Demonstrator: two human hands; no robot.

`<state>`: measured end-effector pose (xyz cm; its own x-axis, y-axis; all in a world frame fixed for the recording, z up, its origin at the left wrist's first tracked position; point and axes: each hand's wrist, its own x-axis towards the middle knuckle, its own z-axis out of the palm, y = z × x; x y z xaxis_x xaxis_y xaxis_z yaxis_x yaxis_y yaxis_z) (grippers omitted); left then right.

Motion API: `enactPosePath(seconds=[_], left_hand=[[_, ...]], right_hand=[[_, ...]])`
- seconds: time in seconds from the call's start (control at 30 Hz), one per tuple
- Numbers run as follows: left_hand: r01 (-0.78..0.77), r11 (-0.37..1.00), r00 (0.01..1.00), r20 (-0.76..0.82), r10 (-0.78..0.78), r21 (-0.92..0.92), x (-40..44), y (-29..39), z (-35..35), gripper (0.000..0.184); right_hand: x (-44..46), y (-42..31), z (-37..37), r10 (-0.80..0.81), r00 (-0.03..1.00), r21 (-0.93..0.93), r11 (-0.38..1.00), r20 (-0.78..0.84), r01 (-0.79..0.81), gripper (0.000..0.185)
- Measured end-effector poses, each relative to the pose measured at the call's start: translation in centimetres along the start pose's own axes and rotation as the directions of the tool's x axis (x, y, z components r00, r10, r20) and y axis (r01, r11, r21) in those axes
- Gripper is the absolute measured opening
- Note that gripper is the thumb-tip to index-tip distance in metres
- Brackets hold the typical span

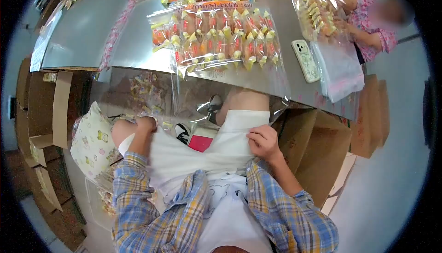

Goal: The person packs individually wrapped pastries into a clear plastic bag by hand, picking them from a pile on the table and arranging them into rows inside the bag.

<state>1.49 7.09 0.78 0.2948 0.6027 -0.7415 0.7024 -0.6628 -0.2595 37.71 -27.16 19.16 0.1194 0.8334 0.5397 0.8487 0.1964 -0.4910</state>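
My left hand [146, 124] rests by my left knee at the hem of my white shorts [184, 149]; its fingertips are hidden. Over my right thigh, my right hand [263, 142] is closed, with curled fingers at the shorts' fabric. On the metal table before me lies a clear plastic bag [216, 39] filled with rows of individually wrapped snacks, its loose film hanging over the table edge. Neither hand touches the bag.
A patterned phone [305, 60] and a stack of clear bags [338, 71] lie right on the metal table [138, 46]. Open cardboard boxes [315, 154] stand beside my right leg. A patterned cushion [94, 142] is at my left. Another person's arm [368, 37] reaches snacks at the far right.
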Motion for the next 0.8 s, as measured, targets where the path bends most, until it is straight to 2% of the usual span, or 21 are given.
enactPosePath(seconds=[0.03, 0.1, 0.13, 0.2, 0.23, 0.27, 0.3, 0.37, 0.43, 0.47, 0.5, 0.6, 0.63, 0.67, 0.7, 0.73, 0.77, 0.8], left_hand=[[0.022, 0.997, 1.000, -0.005, -0.021, 0.079, 0.0, 1.0, 0.2, 0.040], [-0.039, 0.999, 0.993, -0.107, 0.040, 0.005, 0.4, 0.5, 0.6, 0.038], [-0.083, 0.996, 0.996, -0.044, 0.083, -0.016, 2.0, -1.3, 0.4, 0.037], [-0.020, 0.969, 0.977, -0.211, -0.034, -0.248, 2.1, -4.7, -3.2, 0.035], [0.032, 0.888, 0.896, -0.380, -0.228, -0.458, -1.0, -6.6, -6.5, 0.034], [0.087, 0.854, 0.818, -0.452, -0.355, -0.514, -0.7, -9.8, -7.7, 0.033], [-0.053, 0.777, 0.701, -0.578, -0.419, -0.627, -2.5, -12.1, -9.8, 0.040], [-0.198, 0.639, 0.624, -0.598, -0.502, -0.743, -2.0, -19.2, -10.2, 0.045], [-0.379, 0.421, 0.588, -0.566, -0.578, -0.824, -7.2, -19.7, -13.5, 0.049], [-0.479, 0.387, 0.556, -0.614, -0.561, -0.788, -9.4, -18.7, -14.3, 0.048], [-0.560, 0.337, 0.553, -0.645, -0.528, -0.756, -10.7, -17.4, -14.8, 0.046], [-0.545, 0.293, 0.694, -0.619, -0.368, -0.785, -12.7, -12.2, -13.8, 0.039], [-0.516, 0.277, 0.753, -0.583, -0.306, -0.811, -14.0, -9.1, -13.7, 0.036], [-0.573, 0.327, 0.723, -0.651, -0.231, -0.752, -15.3, -5.8, -13.8, 0.035], [-0.633, 0.367, 0.683, -0.715, -0.151, -0.682, -16.4, -2.7, -13.9, 0.035], [-0.599, 0.419, 0.722, -0.686, -0.084, -0.682, -16.6, -0.1, -12.7, 0.034], [-0.565, 0.474, 0.759, -0.651, -0.023, -0.676, -16.7, 1.5, -11.6, 0.034], [-0.233, 0.584, 0.890, -0.412, -0.194, -0.778, -17.1, 2.0, -11.6, 0.034]], right_hand=[[-0.8, 0.0, -0.1, 0.029, 1.000, -0.002, 1.000, -0.010, -0.029, 0.017], [-2.1, 0.1, -0.4, 0.060, 0.998, -0.027, 0.998, 0.028, -0.060, 0.016], [-2.8, 0.1, -0.4, 0.082, 0.996, -0.021, 0.996, 0.031, -0.082, 0.016], [-3.0, 0.0, -0.1, 0.120, 0.993, -0.025, 0.992, 0.010, -0.120, 0.014], [-2.9, 0.0, 0.2, 0.133, 0.991, -0.031, 0.991, -0.002, -0.133, 0.013], [-2.7, 0.2, 0.5, 0.147, 0.989, -0.035, 0.988, -0.011, -0.148, 0.012], [-2.5, 0.4, 0.9, 0.158, 0.987, -0.038, 0.987, -0.020, -0.159, 0.012], [-1.7, 0.3, 1.3, 0.171, 0.985, -0.040, 0.984, -0.024, -0.172, 0.012], [-1.5, 0.4, 1.7, 0.173, 0.984, -0.047, 0.984, -0.028, -0.175, 0.014], [-1.3, 0.6, 2.0, 0.099, 0.995, -0.083, 0.992, -0.021, -0.100, 0.015], [-0.9, 0.1, 2.5, 0.006, 1.000, -0.032, 0.999, 0.011, -0.005, 0.015], [0.4, -2.2, 3.1, -0.257, 0.963, 0.112, 0.962, 0.077, 0.248, 0.015], [1.4, -4.0, 3.4, -0.271, 0.957, 0.188, 0.950, 0.104, 0.249, 0.019], [2.6, -5.9, 4.3, -0.290, 0.948, 0.260, 0.933, 0.129, 0.250, 0.023], [3.8, -7.2, 5.7, -0.242, 0.965, 0.284, 0.937, 0.100, 0.205, 0.034], [5.1, -8.1, 7.2, -0.195, 0.978, 0.308, 0.937, 0.072, 0.164, 0.044], [6.2, -8.6, 8.6, -0.119, 0.985, 0.289, 0.954, 0.128, 0.078, 0.056], [7.1, -8.7, 10.1, -0.045, 0.983, 0.269, 0.963, 0.180, -0.005, 0.069]])
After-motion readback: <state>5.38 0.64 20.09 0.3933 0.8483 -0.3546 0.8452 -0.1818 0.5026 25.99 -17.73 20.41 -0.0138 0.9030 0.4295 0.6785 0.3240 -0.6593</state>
